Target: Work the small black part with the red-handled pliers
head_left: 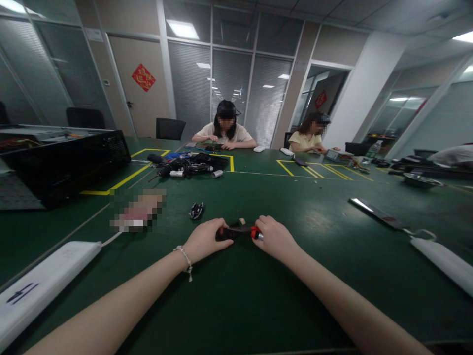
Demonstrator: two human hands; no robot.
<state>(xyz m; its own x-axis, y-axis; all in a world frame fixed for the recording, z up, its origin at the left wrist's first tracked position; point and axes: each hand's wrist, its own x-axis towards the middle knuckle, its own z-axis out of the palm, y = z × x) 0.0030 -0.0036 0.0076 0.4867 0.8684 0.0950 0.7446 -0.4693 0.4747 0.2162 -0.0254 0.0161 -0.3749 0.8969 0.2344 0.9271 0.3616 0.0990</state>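
Note:
Just above the green table, my left hand (pixel 205 240) is closed round a small dark piece (pixel 223 234), with thumb and fingers pinching it. My right hand (pixel 276 240) is closed on a red-handled tool (pixel 255 232) with a silvery part, and its dark end points left and meets the dark piece. The tool's exact kind is too small to make out. A small beige bit (pixel 242 221) lies just beyond the tool. Left of my hands rests a small black-and-silver part (pixel 196 211).
A black computer case (pixel 84 167) stands at the left. Black tools and cables (pixel 192 162) are heaped further back. White power banks (pixel 48 281) lie at both sides, one cabled to a phone (pixel 377 213) on the right. Two people sit across the table (pixel 314 261).

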